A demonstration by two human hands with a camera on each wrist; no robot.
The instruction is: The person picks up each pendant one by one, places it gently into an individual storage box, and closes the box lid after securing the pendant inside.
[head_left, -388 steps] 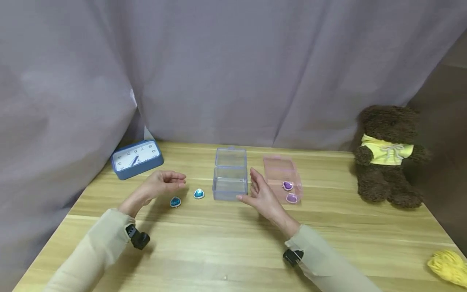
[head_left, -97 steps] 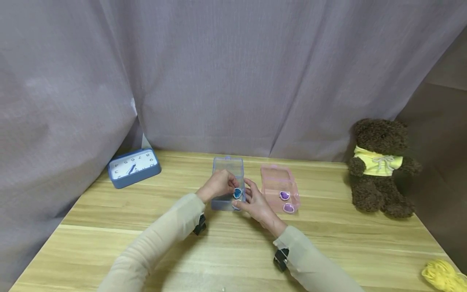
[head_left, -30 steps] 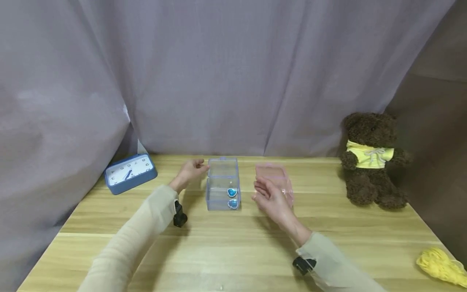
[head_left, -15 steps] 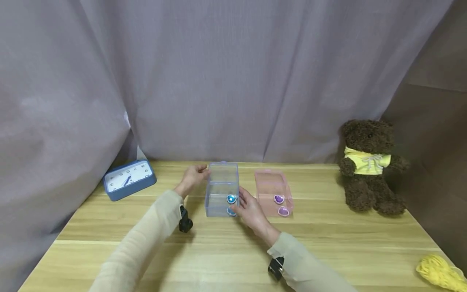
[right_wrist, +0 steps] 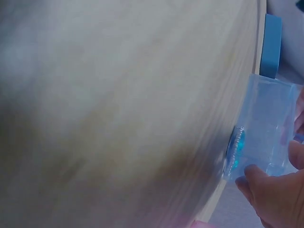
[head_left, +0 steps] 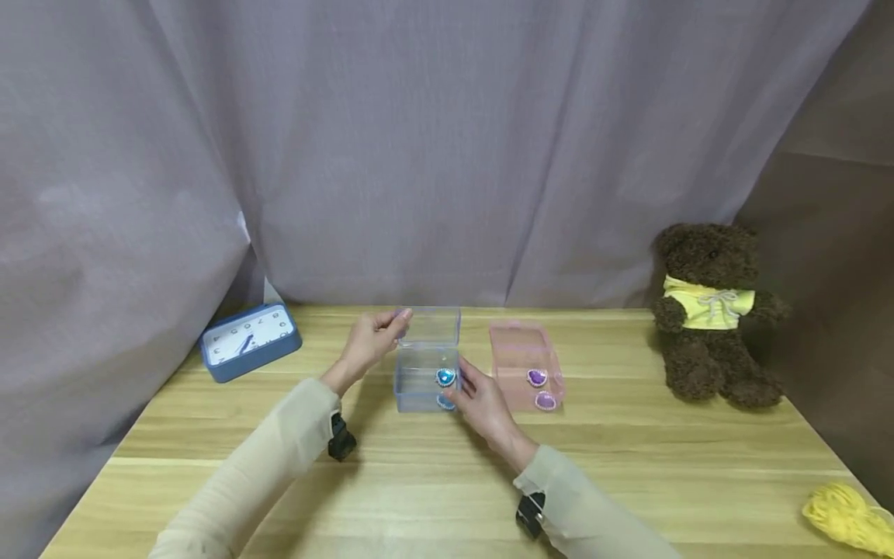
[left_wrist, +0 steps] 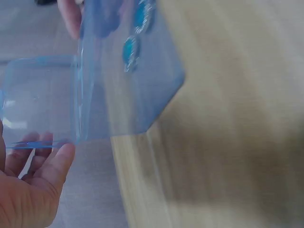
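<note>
A clear blue plastic box (head_left: pixel 417 380) stands on the table with its hinged lid (head_left: pixel 436 328) raised at the back. My left hand (head_left: pixel 366 345) pinches the lid's left edge between thumb and fingers, seen close in the left wrist view, where the lid (left_wrist: pixel 42 99) hangs beside the box. My right hand (head_left: pixel 486 407) grips the box's right side, thumb at the front corner. Inside, at the right end, lie two blue heart-shaped gems (head_left: pixel 445 377) with beaded silver rims; the thumb partly covers the nearer one. The right wrist view shows the box (right_wrist: pixel 268 114) and the gems at its bottom.
To the right, an open pink plastic box (head_left: pixel 513 380) holds two purple gems (head_left: pixel 536 377). A blue clock (head_left: pixel 251 341) lies at the back left. A brown teddy bear (head_left: pixel 712 310) in yellow sits at the back right; yellow yarn (head_left: pixel 845 516) is at the right edge. A grey curtain (head_left: pixel 391 155) hangs behind.
Both blue gems have gone from the table into the blue box. The right hand has come back to the box's side. The left hand has taken the lid's edge and raised it slightly.
</note>
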